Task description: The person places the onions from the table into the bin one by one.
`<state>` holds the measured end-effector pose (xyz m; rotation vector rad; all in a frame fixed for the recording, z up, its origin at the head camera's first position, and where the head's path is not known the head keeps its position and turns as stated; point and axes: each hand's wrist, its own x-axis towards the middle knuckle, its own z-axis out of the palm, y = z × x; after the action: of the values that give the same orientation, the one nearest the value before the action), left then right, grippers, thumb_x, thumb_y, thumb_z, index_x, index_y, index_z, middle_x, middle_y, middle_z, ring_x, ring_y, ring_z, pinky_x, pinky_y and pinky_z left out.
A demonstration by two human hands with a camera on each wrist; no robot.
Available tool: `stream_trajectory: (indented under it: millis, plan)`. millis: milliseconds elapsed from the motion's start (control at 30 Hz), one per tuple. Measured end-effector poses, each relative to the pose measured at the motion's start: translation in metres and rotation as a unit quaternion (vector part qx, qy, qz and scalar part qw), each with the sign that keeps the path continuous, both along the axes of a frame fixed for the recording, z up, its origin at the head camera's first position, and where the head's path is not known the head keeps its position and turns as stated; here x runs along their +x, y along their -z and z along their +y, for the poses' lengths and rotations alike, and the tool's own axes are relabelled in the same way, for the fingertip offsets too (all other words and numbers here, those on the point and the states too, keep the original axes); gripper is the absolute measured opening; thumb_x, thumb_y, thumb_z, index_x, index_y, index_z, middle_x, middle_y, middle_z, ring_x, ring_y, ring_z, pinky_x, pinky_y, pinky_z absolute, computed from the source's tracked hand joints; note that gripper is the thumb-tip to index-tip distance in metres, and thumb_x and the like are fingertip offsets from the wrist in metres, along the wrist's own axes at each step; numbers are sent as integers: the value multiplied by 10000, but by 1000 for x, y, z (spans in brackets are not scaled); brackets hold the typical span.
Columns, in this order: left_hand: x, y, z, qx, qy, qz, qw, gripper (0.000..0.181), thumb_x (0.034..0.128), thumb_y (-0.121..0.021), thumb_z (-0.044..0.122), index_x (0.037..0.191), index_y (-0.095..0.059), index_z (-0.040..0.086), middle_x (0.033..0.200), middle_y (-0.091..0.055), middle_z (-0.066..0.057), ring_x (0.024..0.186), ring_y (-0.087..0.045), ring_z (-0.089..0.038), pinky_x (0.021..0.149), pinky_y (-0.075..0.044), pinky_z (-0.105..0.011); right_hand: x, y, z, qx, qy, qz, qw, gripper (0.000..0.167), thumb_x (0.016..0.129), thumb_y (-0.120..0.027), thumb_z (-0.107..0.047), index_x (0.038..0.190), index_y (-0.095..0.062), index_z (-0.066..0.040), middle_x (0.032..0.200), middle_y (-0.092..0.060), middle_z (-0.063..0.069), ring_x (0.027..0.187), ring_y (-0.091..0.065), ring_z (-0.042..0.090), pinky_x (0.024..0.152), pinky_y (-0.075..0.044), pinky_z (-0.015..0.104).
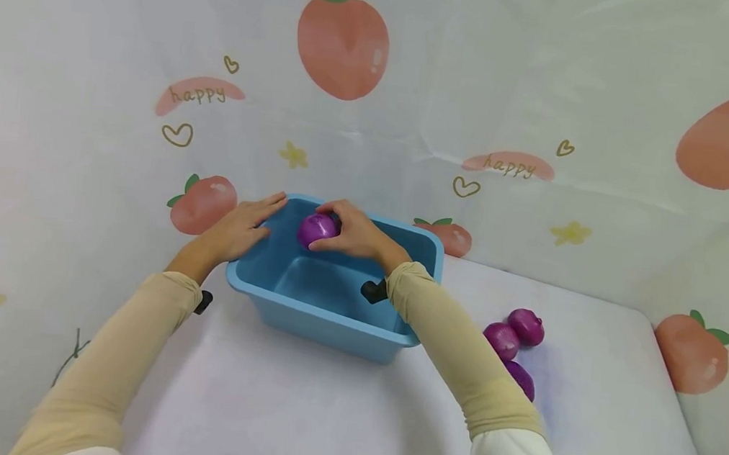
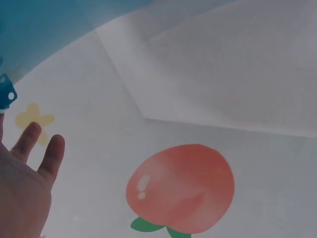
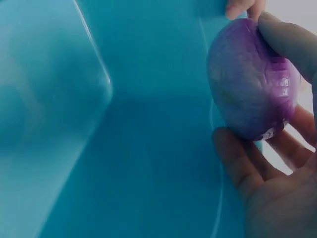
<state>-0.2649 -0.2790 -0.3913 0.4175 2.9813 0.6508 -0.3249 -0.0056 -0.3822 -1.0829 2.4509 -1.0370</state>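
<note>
"Red onion [image 1: 316,230]: where in the head view?"

"Just left of centre, over the mouth of a blue plastic tub [image 1: 324,313]. The right hand [image 1: 359,236] grasps it between thumb and curled fingers, as the right wrist view also shows at upper right."

"And the left hand [image 1: 240,230]?"

"Left of centre, grasping nothing; its fingers stretch out along the tub's upper left rim."

"What does the tub stand on?"

"A smooth white tabletop [image 1: 296,409], filling the lower middle and running to the lower right. Three more red onions [image 1: 526,327] lie there, grouped right of centre, the lowest partly behind the right sleeve [image 1: 458,351]; a faint bluish tint colours the surface beside them."

"The room?"

"A pale, lightly creased backdrop [image 1: 431,60] covers the upper frame and both sides. It carries reddish fruit prints [image 1: 342,48], yellow flowers [image 1: 294,155], outlined hearts [image 1: 177,134] and, at upper left and right of centre, pink bands [image 1: 200,93] reading 'happy'."
</note>
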Motion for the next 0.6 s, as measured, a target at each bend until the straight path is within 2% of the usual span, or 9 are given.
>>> stream_trajectory:
  millis: [233, 467, 600]
  plan:
    - [-3, 1, 2, 255, 25, 25, 9997, 624, 1039, -412, 214, 1635, -233, 255, 1731, -174, 26, 1562, -204, -454, 1223, -191, -711, -4, 10, -11, 285, -286, -205, 9990, 760, 868, -793, -383, 1503, -454, -141, 1500, -490, 58, 1335, -518, 227, 1039, -558, 375]
    - [0, 4, 1, 437, -78, 16, 9990, 620, 1039, -423, 218, 1632, -246, 261, 1731, -178, 25, 1570, -186, -445, 1198, -223, -735, -2, 26, -13, 650, -451, -469, 9958, 750, 870, -800, -354, 1512, -456, -174, 1521, -488, 55, 1358, -522, 251, 1075, -540, 411]
    - [-1, 5, 0, 441, -65, -7, 9990, 624, 1035, -417, 219, 1632, -241, 268, 1732, -171, 35, 1572, -179, -450, 1203, -205, -737, -3, 34, -16, 913, -623, -370, 9932, 754, 876, -798, -348, 1521, -448, -171, 1525, -490, 58, 1384, -506, 257, 1113, -512, 420]
